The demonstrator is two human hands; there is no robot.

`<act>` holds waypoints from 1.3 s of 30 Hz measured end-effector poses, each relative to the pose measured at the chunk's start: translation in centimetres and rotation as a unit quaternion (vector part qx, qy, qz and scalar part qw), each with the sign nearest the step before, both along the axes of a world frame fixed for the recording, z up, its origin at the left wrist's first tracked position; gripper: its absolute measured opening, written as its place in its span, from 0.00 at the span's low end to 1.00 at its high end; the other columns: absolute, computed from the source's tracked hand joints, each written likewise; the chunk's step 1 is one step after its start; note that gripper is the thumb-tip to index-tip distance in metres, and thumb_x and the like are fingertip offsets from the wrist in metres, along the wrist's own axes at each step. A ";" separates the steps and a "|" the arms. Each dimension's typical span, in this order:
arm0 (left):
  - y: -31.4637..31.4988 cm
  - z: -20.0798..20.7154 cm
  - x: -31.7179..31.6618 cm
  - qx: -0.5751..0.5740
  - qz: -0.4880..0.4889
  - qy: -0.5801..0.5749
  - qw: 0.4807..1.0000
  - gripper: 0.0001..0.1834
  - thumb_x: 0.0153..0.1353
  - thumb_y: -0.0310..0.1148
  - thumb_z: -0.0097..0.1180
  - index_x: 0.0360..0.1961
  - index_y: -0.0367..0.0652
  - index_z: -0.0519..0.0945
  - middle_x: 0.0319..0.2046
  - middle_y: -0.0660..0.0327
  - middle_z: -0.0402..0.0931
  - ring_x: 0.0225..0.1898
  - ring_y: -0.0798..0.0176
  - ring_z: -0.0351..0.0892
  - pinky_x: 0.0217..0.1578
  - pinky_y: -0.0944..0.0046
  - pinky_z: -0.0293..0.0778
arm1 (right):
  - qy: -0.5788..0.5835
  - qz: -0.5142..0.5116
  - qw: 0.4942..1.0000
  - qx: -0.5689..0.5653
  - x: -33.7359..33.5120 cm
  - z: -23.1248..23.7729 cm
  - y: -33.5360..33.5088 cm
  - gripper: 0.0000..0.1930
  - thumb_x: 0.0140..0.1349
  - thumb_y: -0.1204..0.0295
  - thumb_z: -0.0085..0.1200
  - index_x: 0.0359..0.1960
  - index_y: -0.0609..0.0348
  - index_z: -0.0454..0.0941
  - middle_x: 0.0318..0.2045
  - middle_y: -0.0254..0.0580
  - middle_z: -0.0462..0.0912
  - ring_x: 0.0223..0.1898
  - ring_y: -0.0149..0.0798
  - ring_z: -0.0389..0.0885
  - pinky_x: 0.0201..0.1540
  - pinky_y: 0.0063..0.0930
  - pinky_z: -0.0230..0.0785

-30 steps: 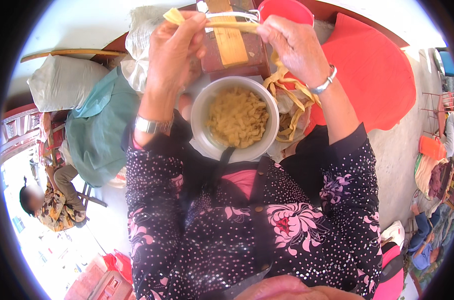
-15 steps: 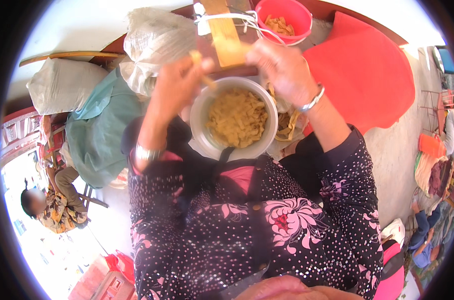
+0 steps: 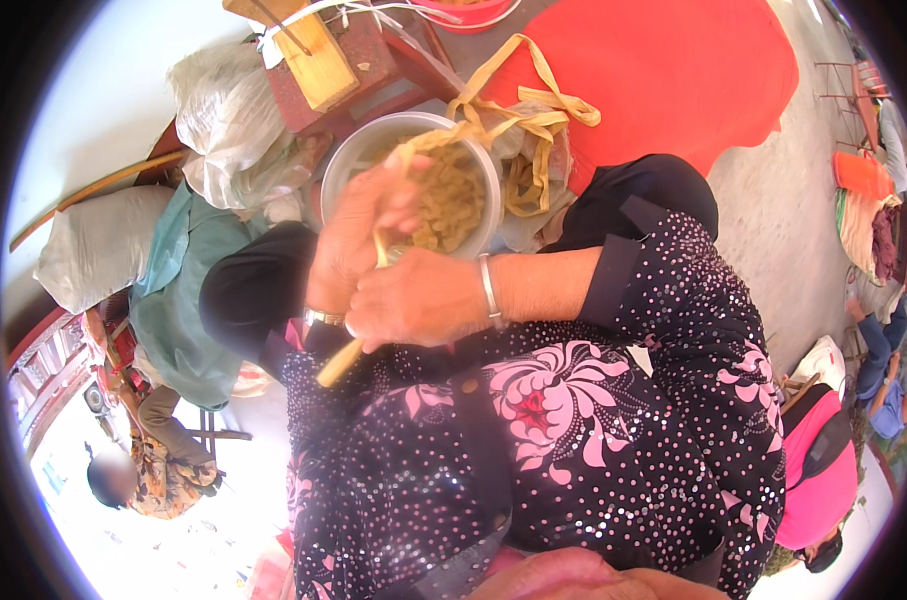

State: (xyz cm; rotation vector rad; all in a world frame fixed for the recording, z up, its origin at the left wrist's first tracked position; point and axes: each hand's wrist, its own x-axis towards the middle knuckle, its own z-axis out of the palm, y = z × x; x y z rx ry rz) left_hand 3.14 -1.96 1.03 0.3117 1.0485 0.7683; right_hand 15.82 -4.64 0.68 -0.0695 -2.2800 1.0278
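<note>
The right hand [image 3: 414, 300] is clamped on one pale strip [image 3: 340, 362], whose end juts toward the shirt [image 3: 559, 410]. The left hand [image 3: 359, 230], blurred above one white bowl [image 3: 493, 208], overlaps its left rim; I cannot tell its grip. Uncountable cut pieces [image 3: 452, 205] lie inside. Rightward, one red cloth [image 3: 664, 80] borders open floor [image 3: 754, 210].

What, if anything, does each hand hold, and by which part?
The right hand grips a long yellowish strip near one end, which sticks out below the fist. The left hand is blurred; its hold cannot be told.
</note>
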 end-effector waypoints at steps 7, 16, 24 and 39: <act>-1.6 0.9 -1.8 0.212 0.020 0.093 0.973 0.11 0.66 0.34 0.47 0.43 0.39 0.75 0.28 0.67 0.75 0.25 0.75 0.72 0.23 0.74 0.67 | 0.149 -0.313 0.918 -0.191 0.5 -0.2 5.2 0.07 0.63 0.71 0.47 0.30 0.60 0.68 0.25 0.44 0.70 0.26 0.46 0.71 0.32 0.32 0.64; -2.9 2.3 -1.6 0.366 0.017 0.537 0.760 0.07 0.64 0.29 0.52 0.35 0.36 0.79 0.27 0.67 0.75 0.27 0.74 0.72 0.29 0.73 0.69 | 0.051 -0.286 0.914 -0.281 -0.4 -0.7 6.3 0.11 0.65 0.64 0.44 0.31 0.60 0.68 0.20 0.51 0.70 0.27 0.52 0.73 0.30 0.37 0.64; -3.3 2.6 -0.9 0.545 0.028 0.662 0.514 0.08 0.48 0.21 0.60 0.31 0.39 0.77 0.34 0.56 0.76 0.32 0.54 0.76 0.34 0.63 0.72 | -0.054 -0.103 0.968 -0.221 0.1 -2.2 8.2 0.18 0.63 0.56 0.41 0.32 0.60 0.73 0.22 0.52 0.74 0.28 0.50 0.75 0.31 0.37 0.64; -3.7 0.8 -2.2 0.286 0.189 -0.044 0.938 0.21 0.58 0.30 0.56 0.53 0.41 0.68 0.46 0.58 0.73 0.48 0.62 0.73 0.54 0.59 0.67 | -0.011 -0.033 0.925 -0.378 1.1 -1.0 7.9 0.14 0.68 0.59 0.44 0.37 0.58 0.70 0.21 0.31 0.72 0.20 0.22 0.69 0.22 0.18 0.63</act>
